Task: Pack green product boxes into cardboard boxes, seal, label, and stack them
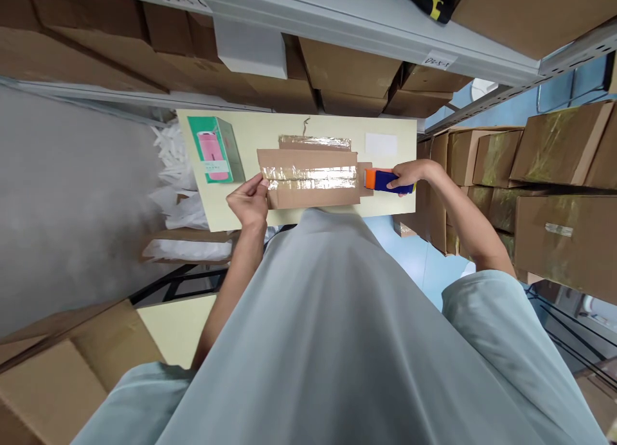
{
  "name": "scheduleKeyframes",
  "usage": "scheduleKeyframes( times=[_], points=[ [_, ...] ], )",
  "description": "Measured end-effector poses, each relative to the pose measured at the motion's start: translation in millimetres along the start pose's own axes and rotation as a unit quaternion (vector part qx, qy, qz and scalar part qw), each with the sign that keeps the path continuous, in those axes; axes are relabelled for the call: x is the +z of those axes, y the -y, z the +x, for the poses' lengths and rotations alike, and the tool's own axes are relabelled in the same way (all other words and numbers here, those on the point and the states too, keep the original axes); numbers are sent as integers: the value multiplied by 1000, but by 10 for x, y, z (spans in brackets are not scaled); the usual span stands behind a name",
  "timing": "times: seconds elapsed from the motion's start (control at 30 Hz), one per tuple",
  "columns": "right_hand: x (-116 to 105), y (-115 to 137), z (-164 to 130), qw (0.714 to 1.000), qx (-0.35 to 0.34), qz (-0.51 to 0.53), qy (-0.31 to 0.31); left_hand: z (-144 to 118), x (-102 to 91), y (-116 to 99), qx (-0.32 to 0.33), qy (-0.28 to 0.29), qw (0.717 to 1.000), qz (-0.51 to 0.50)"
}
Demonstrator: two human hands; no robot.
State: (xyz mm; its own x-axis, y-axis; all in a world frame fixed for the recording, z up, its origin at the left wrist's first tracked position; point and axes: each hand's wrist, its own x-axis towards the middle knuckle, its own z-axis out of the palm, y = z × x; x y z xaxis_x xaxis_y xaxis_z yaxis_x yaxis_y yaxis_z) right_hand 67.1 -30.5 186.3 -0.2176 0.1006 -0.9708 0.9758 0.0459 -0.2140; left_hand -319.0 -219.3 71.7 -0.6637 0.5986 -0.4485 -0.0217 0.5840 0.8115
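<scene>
A brown cardboard box [311, 197] lies on the cream tabletop [250, 133] in front of me, with shiny clear tape running along its middle seam. My left hand [250, 200] pinches the box's left edge between thumb and fingers. A cardboard flap [365, 191] sticks out at the box's right end. Beside that flap, my right hand [407, 175] grips an orange and dark blue tape dispenser [383, 179], its orange front toward the box. Behind the box shows another taped cardboard part [315, 141]; I cannot tell whether it belongs to the same box.
A green box with a pink tumbler picture [214, 152] stands at the table's left. A white paper [380, 143] lies at the back right. Above the table's far side runs a metal shelf [313, 24]. Stacked cartons [563, 149] rise on the right; white packing material [176, 168] is at left.
</scene>
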Motion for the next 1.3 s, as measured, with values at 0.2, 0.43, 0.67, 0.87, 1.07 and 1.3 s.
scheduleKeyframes(
  times=[0.2, 0.43, 0.67, 0.87, 1.07, 1.3],
  points=[
    [496, 227, 322, 977, 109, -36, -179, 0, -19, 2, 5, 1, 1000, 1],
    [661, 352, -108, 949, 102, -52, -294, -4, -78, -169, 27, 16, 998, 54],
    [10, 1372, -711, 889, -37, -20, -455, -294, 284, -1304, 388, 94, 915, 48],
    [-848, 2415, -1010, 793, -161, -136, -571, -147, 720, -2413, 486, 126, 865, -10],
    [-1401, 2817, -727, 777, -121, -183, -590, 98, 937, -2603, 423, 181, 888, -20],
    [-808, 2309, -330, 676, -208, -111, -698, 102, 387, -1529, 327, 171, 929, 17]
  ],
)
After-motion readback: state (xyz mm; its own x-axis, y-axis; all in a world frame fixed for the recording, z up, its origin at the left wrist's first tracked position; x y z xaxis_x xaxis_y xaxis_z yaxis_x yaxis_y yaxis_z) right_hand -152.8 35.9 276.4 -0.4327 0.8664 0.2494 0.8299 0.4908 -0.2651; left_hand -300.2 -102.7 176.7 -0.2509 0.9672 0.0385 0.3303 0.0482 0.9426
